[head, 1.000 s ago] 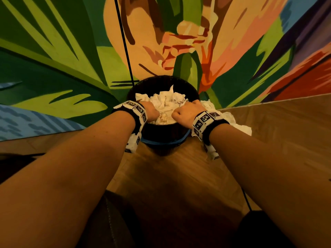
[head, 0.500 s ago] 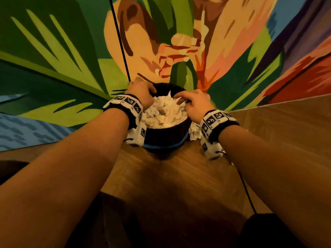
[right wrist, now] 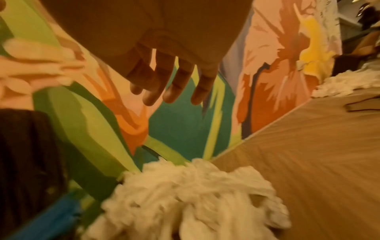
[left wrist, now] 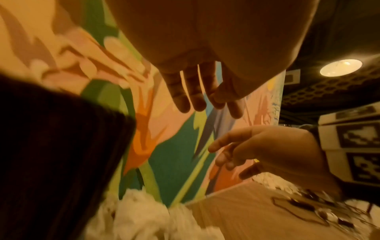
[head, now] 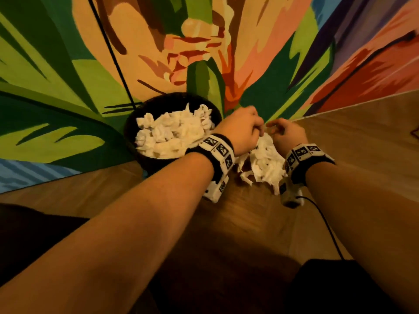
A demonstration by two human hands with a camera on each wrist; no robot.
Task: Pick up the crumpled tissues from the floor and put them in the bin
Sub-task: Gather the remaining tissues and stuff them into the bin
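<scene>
A dark round bin (head: 136, 123) with a blue band at its base stands against the painted wall, heaped with crumpled white tissues (head: 172, 134). A pile of loose tissues (head: 264, 164) lies on the wooden floor just right of the bin. My left hand (head: 243, 129) and right hand (head: 284, 134) hover side by side over that pile. In the left wrist view the left hand's fingers (left wrist: 197, 100) hang loosely spread and hold nothing. The right hand's fingers (right wrist: 168, 92) are likewise spread above the pile (right wrist: 185, 194), apart from it.
A colourful mural wall (head: 249, 53) rises right behind the bin, with a black cable (head: 108, 48) running up it. Another tissue heap (right wrist: 347, 84) lies farther right along the wall, near a dark flat object (right wrist: 363, 105). A wrist cable (head: 326, 225) trails over the floor.
Both hands have left the top of the bin and moved right and down to the tissue pile on the floor beside it. Their fingers have opened.
</scene>
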